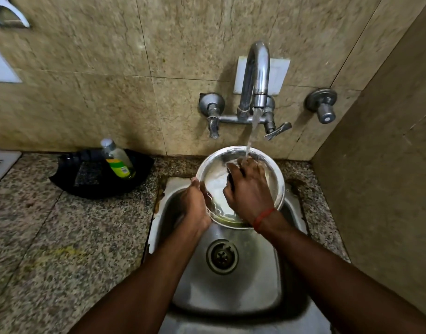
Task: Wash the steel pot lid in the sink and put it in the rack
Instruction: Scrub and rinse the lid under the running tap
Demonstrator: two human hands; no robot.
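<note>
The round steel pot lid (214, 179) is held tilted over the back of the steel sink (231, 292), its face turned toward me. My left hand (195, 206) grips the lid's left rim, thumb on the edge. My right hand (247, 191) lies on the lid's face with fingers spread flat, over its dark knob. Water from the tap (257, 75) streams onto the lid's upper part and my right fingers. The rack is not in view.
A black tray (86, 179) on the granite counter to the left holds a bottle with a green label (118, 160). A second valve (324, 107) sticks out of the tiled wall to the right. The sink drain (222, 256) lies below the lid. A side wall rises on the right.
</note>
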